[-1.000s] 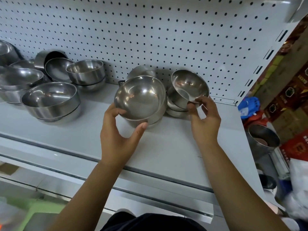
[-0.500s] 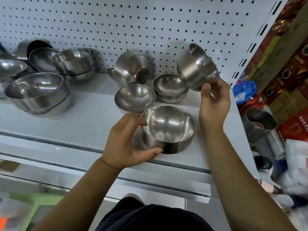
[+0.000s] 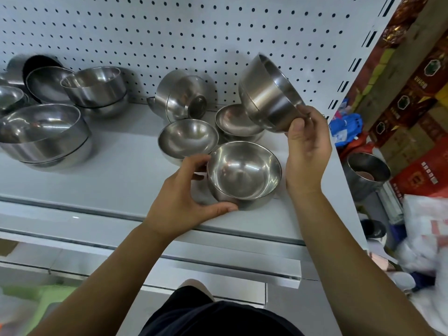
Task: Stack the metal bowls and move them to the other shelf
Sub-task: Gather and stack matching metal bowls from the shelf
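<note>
Bowl [image 3: 243, 170] now down at shelf [image 3: 121, 180] front

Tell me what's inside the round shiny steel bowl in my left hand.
The round shiny steel bowl gripped by the left hand is empty; only reflections show inside. Its underside on the white shelf is hidden.

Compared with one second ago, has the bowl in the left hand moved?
Yes. The bowl in the left hand came forward, away from the pegboard, to the front edge of the shelf.
</note>
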Available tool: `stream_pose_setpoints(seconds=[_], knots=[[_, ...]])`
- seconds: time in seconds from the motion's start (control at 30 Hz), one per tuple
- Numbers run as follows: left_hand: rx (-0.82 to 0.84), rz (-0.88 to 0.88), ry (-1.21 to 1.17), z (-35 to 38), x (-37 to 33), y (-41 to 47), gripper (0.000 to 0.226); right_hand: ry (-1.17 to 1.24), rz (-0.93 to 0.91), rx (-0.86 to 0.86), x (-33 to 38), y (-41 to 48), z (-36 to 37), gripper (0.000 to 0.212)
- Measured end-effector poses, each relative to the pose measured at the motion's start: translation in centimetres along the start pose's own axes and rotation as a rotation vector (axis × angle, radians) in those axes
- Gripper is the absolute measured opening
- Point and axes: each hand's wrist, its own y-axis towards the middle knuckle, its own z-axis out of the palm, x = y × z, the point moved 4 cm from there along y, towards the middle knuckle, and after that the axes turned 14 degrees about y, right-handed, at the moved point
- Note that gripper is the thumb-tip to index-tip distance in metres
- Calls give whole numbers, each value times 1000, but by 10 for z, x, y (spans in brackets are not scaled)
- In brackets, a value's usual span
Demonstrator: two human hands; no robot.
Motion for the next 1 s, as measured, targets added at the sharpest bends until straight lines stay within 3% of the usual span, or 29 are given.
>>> stream_pose_setpoints(seconds=[0.27,0.67,1.0], knots=[[30,5,-19,-1,-1,2,96,-149,-93,176,31,-46,-18,57],[44,24,5,0,0,1,84,-452,-72,377,23,-63,-19,40],[65,-11,47,3,0,-1,93,-366,55,400,29,-70,-21,49]])
